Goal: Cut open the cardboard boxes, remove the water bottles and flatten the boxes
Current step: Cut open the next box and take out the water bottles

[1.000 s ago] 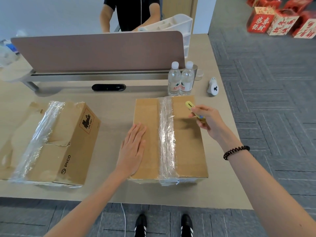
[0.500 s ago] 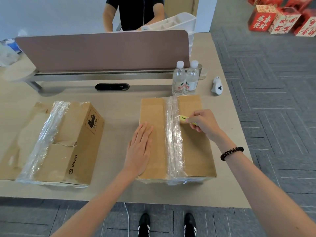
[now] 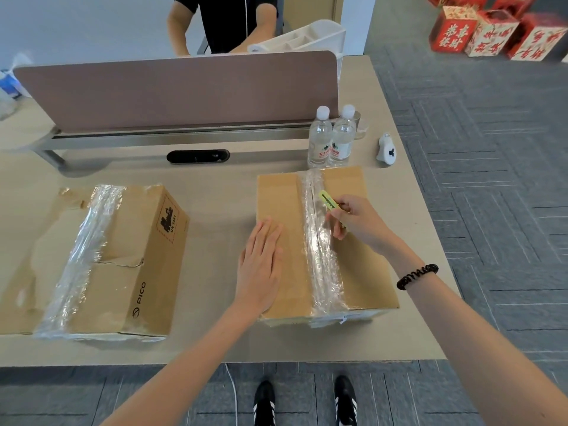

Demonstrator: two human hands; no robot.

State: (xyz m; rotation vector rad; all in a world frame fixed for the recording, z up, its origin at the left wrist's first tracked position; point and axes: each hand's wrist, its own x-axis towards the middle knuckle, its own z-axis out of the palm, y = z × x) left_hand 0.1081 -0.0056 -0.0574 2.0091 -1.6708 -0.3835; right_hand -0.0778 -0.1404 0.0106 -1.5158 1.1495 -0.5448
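A sealed cardboard box [image 3: 365, 272] lies in front of me on the table, with a wide band of clear tape [image 3: 319, 247] down its middle seam. My left hand [image 3: 261, 262] rests flat, fingers together, on the box's left half. My right hand [image 3: 356, 221] grips a yellow-green box cutter [image 3: 326, 202], whose tip sits at the tape near the far end of the seam. A second taped box [image 3: 123, 265], printed PICO, lies at the left. Two water bottles [image 3: 332, 138] stand upright just behind the near box.
A brown desk divider [image 3: 184, 87] runs across the back of the table [image 3: 215, 204]. A small white object [image 3: 386, 152] lies at the right edge. A person in black stands behind the divider. Red gift boxes [image 3: 491, 29] sit on the carpet at far right.
My right hand has brought the cutter from the box's right half leftward onto the tape seam. My left hand has stayed flat on the box.
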